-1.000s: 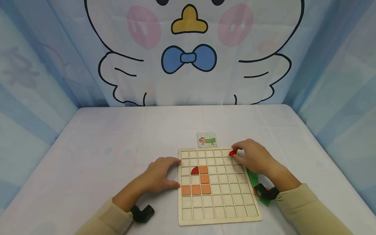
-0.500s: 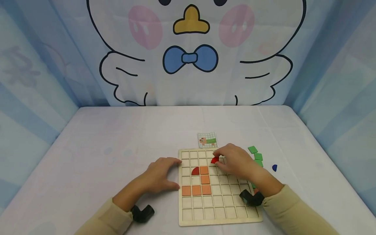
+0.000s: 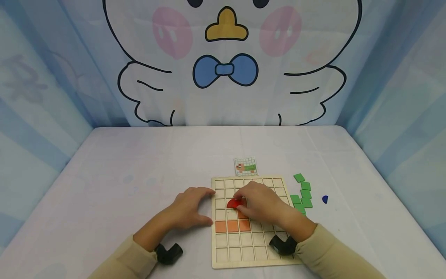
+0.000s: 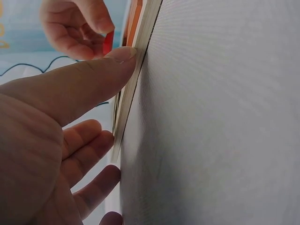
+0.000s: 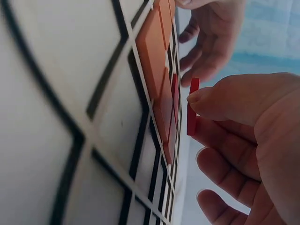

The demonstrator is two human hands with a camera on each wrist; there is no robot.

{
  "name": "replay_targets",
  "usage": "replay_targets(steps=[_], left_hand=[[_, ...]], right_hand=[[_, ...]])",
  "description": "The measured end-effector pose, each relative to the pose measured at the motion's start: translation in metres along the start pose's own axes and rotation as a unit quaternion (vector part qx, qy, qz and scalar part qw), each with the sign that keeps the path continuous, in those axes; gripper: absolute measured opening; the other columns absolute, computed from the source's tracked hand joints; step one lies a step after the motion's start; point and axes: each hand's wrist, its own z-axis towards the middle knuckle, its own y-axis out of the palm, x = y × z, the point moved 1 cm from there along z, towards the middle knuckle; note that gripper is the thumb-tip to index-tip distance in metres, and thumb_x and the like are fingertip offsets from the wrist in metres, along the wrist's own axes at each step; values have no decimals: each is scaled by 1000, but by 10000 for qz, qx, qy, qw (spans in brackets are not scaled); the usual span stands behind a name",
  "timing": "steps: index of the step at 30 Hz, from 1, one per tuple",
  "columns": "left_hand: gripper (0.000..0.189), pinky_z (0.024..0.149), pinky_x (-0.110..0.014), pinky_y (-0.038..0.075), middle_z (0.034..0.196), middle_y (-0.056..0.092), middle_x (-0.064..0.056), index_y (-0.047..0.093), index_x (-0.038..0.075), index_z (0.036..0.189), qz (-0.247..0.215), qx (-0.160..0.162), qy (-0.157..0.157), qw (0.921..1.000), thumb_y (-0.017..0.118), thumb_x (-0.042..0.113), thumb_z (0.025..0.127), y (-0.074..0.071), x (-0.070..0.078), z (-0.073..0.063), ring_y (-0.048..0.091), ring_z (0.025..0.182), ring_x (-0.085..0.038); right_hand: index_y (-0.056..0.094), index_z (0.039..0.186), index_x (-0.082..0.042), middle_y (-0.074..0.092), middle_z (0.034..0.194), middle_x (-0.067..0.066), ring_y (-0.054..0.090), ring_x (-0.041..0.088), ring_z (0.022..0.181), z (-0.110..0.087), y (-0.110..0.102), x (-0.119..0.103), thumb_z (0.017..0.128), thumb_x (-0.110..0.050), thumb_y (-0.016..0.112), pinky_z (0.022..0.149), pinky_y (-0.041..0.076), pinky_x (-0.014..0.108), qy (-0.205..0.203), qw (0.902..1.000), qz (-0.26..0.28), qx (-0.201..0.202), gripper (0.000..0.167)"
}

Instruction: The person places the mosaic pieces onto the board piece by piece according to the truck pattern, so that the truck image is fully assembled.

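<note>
My right hand [image 3: 263,203] pinches a red quarter-circle tile [image 5: 192,108] between thumb and index finger. It is above the wooden grid board [image 3: 232,254], slightly apart from its surface in the right wrist view. Just beside it, another dark red quarter-circle tile [image 3: 230,204] sits in a cell. Several orange square tiles [image 3: 221,226] lie in the grid, some partly covered by the right hand. At the board's left edge, my left hand [image 3: 189,207] has thumb and fingers spread, with the thumb tip touching the rim in the left wrist view.
Several green tiles [image 3: 306,193] lie on the white tabletop [image 3: 139,155] right of the board. Farther right is a small dark blue piece [image 3: 325,199]. A small picture card [image 3: 245,166] with a coloured grid pattern lies behind the board. Printed curtains surround the table.
My right hand has moved left and toward me across the board with the red tile, from the far right corner to beside the other red tile. The left hand has stayed put.
</note>
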Motion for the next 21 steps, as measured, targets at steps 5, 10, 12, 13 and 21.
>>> replay_targets(steps=[5, 10, 12, 13, 21], left_hand=[[71, 103, -58, 35, 138, 56, -7, 56, 9, 137, 12, -4, 24, 10000, 87, 26, 76, 0, -1, 1, 46, 129, -32], [70, 103, -58, 35, 137, 57, -6, 56, 9, 137, 11, -9, 26, 10000, 87, 25, 76, 0, -1, 1, 47, 129, -31], [70, 103, -57, 35, 137, 57, -6, 56, 10, 137, 5, -5, 20, 10000, 87, 25, 76, 0, -1, 1, 46, 129, -31], [70, 103, -57, 35, 137, 57, -6, 56, 10, 137, 4, -4, 18, 10000, 87, 25, 76, 0, -1, 1, 46, 129, -31], [70, 103, -58, 34, 137, 57, -6, 56, 10, 137, 12, -3, 12, 10000, 87, 25, 77, 2, -3, 2, 46, 128, -31]], right_hand=[[73, 102, -9, 65, 90, -3, 57, 17, 88, 3, 6, -8, 87, -13, 72, 77, 49, 33, -178, 9998, 77, -14, 16], [74, 104, -8, 69, 94, -3, 60, 17, 91, 8, 12, -15, 87, -15, 73, 82, 50, 36, -384, 9992, -48, -68, 19], [74, 104, -8, 70, 94, -3, 61, 17, 90, 10, 13, -19, 87, -15, 73, 83, 49, 37, -443, 9989, -90, -87, 18], [74, 103, -8, 69, 94, -3, 61, 16, 90, 10, 14, -20, 87, -15, 73, 83, 49, 37, -453, 9989, -100, -98, 18], [75, 99, -10, 71, 90, -4, 60, 16, 85, 13, 17, -27, 86, -15, 74, 79, 49, 35, -527, 9985, -132, -44, 15]])
